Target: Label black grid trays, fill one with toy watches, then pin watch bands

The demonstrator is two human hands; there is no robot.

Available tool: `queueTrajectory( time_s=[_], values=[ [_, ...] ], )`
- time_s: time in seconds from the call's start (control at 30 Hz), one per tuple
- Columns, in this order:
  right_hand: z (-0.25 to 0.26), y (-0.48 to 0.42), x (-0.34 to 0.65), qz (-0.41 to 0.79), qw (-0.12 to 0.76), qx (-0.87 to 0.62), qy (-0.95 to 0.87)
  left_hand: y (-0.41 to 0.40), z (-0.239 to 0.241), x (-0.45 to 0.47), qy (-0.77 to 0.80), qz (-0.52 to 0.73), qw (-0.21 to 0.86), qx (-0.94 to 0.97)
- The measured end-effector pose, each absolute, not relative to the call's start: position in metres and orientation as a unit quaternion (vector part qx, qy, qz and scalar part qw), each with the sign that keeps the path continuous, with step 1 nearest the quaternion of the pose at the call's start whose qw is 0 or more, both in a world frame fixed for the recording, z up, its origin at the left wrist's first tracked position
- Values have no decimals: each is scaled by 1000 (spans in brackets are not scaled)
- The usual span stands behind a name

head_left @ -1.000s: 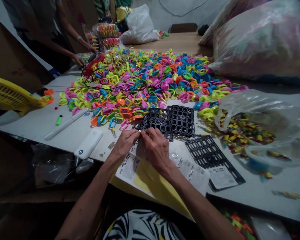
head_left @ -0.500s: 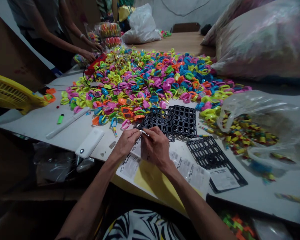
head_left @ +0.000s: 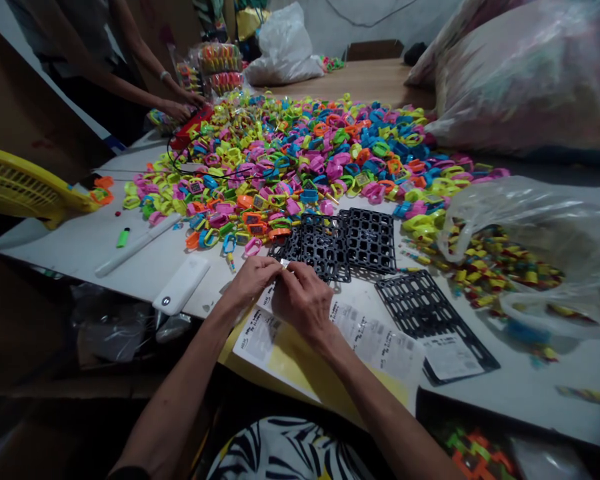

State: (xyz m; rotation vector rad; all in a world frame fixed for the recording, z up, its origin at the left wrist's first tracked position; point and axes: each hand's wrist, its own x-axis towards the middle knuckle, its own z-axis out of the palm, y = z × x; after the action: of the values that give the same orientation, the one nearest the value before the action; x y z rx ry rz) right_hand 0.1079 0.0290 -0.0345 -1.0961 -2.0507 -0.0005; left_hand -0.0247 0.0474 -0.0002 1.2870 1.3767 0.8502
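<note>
My left hand [head_left: 253, 280] and my right hand [head_left: 304, 299] meet near the table's front edge, fingertips pinched together on a small white piece [head_left: 284, 264] that I cannot make out. Under them lie printed label sheets [head_left: 375, 340] on yellow backing [head_left: 293, 363]. Just beyond my fingers are black plastic grid trays [head_left: 347, 243], and another black grid tray [head_left: 420, 307] lies to the right. A large heap of bright plastic rings [head_left: 300, 160] in pink, yellow, blue and orange covers the middle of the table.
A white power bank [head_left: 181, 285], a white marker [head_left: 135, 245] and a green lighter [head_left: 123, 237] lie left. A yellow basket [head_left: 20, 190] sits at the far left. Clear bags [head_left: 535, 253] of small coloured pieces stand right. Another person's hands [head_left: 177, 107] work at the far left end.
My right hand has drawn back in toward my left, so the fingertips meet again. The view has shifted slightly. The other person's hands moved a little.
</note>
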Motion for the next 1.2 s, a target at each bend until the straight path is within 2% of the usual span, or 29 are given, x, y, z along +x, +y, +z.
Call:
queueTrajectory(
  time_s=[0.1, 0.2, 0.3, 0.37, 0.47, 0.63, 0.87, 1.07, 1.2],
  values=[
    [-25, 11, 117, 32, 384, -372, -845, 50, -7, -33, 567, 325, 533, 537],
    [2, -4, 143, 183, 404, -336, -831, 48, -17, -39, 589, 289, 509, 557],
    [29, 8, 181, 446, 389, -327, -737, 44, -24, -39, 640, 269, 380, 611],
    [32, 30, 203, 515, 428, -392, -631, 40, -25, -36, 661, 241, 275, 655],
    [10, 66, 216, 505, 473, -497, -523, 36, -24, -26, 631, 197, 147, 736],
    [-35, 93, 199, 500, 479, -539, -479, 35, -21, -2, 494, 243, 4, 835],
    [-50, 109, 188, 465, 461, -565, -502, 49, -43, 17, 395, 188, 39, 898],
    [-56, 104, 190, 242, 282, -683, -629, 42, -54, 5, 404, 160, 48, 899],
    [-53, 103, 212, 140, 244, -711, -644, 39, -54, -2, 401, 161, 35, 901]
  ],
)
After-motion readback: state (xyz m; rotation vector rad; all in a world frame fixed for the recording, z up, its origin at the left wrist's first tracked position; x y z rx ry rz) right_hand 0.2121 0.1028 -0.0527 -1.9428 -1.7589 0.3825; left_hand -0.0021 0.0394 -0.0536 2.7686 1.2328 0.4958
